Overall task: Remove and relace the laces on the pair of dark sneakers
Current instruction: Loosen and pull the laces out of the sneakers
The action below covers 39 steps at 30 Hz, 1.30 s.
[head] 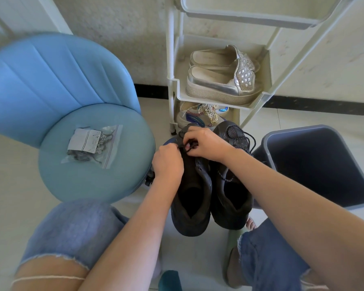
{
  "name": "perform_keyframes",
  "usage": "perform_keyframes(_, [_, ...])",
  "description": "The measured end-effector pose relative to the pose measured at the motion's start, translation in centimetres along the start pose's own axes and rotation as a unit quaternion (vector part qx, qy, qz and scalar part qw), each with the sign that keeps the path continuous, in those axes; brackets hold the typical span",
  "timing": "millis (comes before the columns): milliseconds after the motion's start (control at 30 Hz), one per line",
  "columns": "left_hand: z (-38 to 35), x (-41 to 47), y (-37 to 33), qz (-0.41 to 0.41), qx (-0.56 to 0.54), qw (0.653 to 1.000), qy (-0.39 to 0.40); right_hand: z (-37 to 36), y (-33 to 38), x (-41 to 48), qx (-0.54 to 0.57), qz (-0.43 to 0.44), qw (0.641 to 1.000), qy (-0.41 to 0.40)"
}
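The left hand [168,161] and right hand [205,143] both pinch the lace [187,147] between them, at the far end of the sneaker [192,198], which stretches back under the wrists.

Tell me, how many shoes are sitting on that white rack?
3 visible on the white rack: a rear silver slip-on and a front silver slip-on on the middle shelf, and a pale sneaker on the bottom shelf. Its partner may be hidden behind the dark sneakers.
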<state>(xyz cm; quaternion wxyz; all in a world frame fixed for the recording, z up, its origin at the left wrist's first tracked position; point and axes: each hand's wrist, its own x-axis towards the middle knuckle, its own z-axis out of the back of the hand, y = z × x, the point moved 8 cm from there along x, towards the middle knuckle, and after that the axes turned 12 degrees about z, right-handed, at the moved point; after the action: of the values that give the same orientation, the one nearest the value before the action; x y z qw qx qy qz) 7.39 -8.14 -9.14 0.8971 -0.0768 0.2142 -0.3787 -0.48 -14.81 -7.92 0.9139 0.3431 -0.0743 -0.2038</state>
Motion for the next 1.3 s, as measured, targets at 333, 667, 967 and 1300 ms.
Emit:
perform_keyframes(333, [-0.1, -0.7, -0.6, 0.007, -0.004, 1.000, 0.026, 3.7, -5.0, -3.7, 0.129, -0.246, 0.960, -0.025])
perform_keyframes(667, [-0.8, -1.7, -1.5, -0.013, 0.005, 0.998, 0.069, 1.0, -5.9, -3.2, -0.050, -0.355, 0.933, 0.004])
perform_keyframes(967, [-1.3, -1.9, -1.7, -0.040, 0.097, 0.991, 0.078, 7.5, -5.9, -5.3, 0.225, -0.318, 0.833, -0.393])
perform_keyframes(1300, [1.6, -2.7, -4.8, -0.118, -0.108, 0.987, 0.031, 8.6, 0.0, -3.7, 0.258, -0.228, 0.921, -0.180])
